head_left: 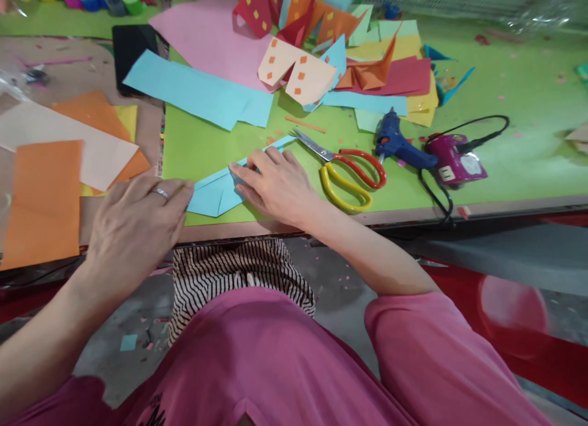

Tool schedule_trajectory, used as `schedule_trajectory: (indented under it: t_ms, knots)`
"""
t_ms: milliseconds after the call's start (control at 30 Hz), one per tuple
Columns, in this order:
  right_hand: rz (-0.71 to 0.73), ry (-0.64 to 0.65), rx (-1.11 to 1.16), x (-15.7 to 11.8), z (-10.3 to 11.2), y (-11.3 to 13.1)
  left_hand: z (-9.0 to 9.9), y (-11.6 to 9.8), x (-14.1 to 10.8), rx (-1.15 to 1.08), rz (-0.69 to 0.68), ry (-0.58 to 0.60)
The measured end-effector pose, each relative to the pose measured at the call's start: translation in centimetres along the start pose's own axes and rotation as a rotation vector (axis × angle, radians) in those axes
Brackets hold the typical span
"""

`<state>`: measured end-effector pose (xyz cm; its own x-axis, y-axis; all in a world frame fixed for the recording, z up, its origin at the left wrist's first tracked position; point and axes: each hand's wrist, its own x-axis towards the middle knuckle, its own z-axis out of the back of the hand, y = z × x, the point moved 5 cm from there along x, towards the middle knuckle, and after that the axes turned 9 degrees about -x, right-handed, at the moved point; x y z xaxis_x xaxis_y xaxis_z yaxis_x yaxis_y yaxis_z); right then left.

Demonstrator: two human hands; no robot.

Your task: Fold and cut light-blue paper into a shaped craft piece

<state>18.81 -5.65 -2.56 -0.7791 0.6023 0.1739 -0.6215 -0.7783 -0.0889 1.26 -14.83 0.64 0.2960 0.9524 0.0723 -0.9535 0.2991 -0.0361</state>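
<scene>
A folded piece of light blue paper (pixel 214 196) lies near the front edge of the green tabletop, with a narrow flap along its upper side and creases across it. My left hand (pixel 140 221), with a ring on one finger, pinches the paper's left end. Over the right part of the paper is my right hand (pixel 275 184), its bent fingers and thumb close together and pressed onto it. Just right of that hand lie scissors (pixel 326 156) with one red and one yellow handle, blades pointing up-left toward the paper's far tip.
Blue paper strips (pixel 197 89) and a pink sheet (pixel 211 34) lie behind. Folded, dotted paper shapes (pixel 298 74) pile up at the back. Orange paper (pixel 43 199) is at left. A blue glue gun (pixel 399 141) and purple corded box (pixel 454 160) sit at right.
</scene>
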Motion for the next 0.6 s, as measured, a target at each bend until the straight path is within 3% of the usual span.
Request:
schedule_trajectory:
  t_ms: [133, 233, 367, 600]
  knots:
    - [0.002, 0.043, 0.000, 0.2, -0.1, -0.1, 1.4, -0.2, -0.1, -0.016, 0.123, -0.098]
    - [0.003, 0.039, 0.019, 0.3, 0.0, -0.3, 1.3, -2.0, 2.1, -0.117, -0.026, -0.167]
    - [0.011, 0.017, 0.110, 0.5, 0.0, -0.8, -0.4, -2.8, 5.0, -0.156, -0.095, -0.082]
    - [-0.008, 0.009, 0.139, 0.2, 0.1, -1.0, -1.5, -3.6, 5.0, 0.063, -0.201, -0.079]
